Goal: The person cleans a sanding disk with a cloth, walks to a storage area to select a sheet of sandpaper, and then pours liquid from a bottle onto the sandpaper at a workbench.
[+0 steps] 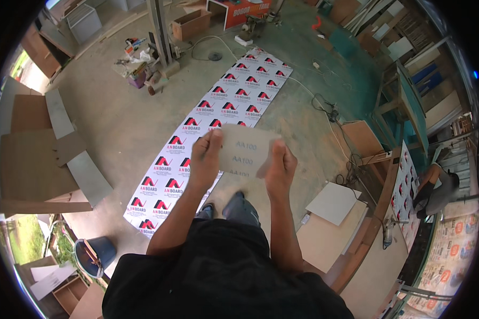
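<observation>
Stretched between my two hands is a beige sheet of sandpaper (pixel 244 144), its printed back facing up. My left hand (pixel 206 154) grips the sheet's left edge, thumb on top. On the opposite edge, my right hand (pixel 280 166) is closed in the same way. Both are held in front of my body, above a long white board (pixel 218 109) with a repeated red and black print, which lies on the floor.
Cut panels (pixel 37 159) stand at the left, with a dark bucket (pixel 96 256) below them. Tools (pixel 143 69) lie by a metal post. A cable (pixel 330 114) runs across the floor at right, near a workbench (pixel 370 234) and another person (pixel 436 189).
</observation>
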Action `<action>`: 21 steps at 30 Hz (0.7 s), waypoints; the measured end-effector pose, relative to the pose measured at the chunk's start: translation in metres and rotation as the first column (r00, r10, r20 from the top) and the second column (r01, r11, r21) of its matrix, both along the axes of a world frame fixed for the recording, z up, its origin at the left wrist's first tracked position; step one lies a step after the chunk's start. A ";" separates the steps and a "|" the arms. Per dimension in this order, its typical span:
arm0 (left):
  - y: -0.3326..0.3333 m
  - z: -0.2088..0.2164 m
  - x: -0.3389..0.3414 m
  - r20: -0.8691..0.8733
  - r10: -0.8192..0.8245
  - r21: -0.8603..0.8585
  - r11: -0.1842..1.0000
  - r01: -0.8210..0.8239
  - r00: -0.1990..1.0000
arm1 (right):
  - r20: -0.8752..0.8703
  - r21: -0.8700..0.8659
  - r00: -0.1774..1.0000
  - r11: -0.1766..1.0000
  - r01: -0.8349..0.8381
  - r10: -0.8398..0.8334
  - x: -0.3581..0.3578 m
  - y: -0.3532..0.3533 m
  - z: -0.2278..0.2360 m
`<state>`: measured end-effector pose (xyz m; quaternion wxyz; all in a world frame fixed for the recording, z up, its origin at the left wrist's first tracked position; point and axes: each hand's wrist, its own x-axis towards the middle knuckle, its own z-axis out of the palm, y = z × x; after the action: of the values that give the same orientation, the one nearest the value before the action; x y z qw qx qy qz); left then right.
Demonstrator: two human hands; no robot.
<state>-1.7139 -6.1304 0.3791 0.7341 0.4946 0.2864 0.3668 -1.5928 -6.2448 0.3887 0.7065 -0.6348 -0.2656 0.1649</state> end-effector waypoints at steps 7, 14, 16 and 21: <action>0.104 -0.011 0.021 -0.042 0.080 -0.033 0.996 -0.082 0.996 | -0.139 0.139 0.918 0.925 -0.354 0.373 0.062 0.120 -0.033; 0.180 -0.001 0.027 -0.307 0.513 0.357 0.843 -0.403 0.802 | -0.060 -0.148 0.806 0.793 -0.591 0.589 0.094 0.240 -0.031; 0.205 0.003 0.024 -0.302 0.556 0.337 0.822 -0.459 0.775 | -0.144 -0.193 0.710 0.684 -0.704 0.690 0.101 0.273 -0.023; 0.274 0.001 0.013 -0.223 0.642 0.108 0.764 -0.636 0.734 | -0.096 -0.122 0.560 0.549 -0.827 0.823 0.091 0.365 -0.024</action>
<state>-1.7012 -5.8565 0.3800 0.5160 0.4167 0.5231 0.5352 -1.5013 -5.8797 0.3648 0.4993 -0.4859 -0.5092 0.5053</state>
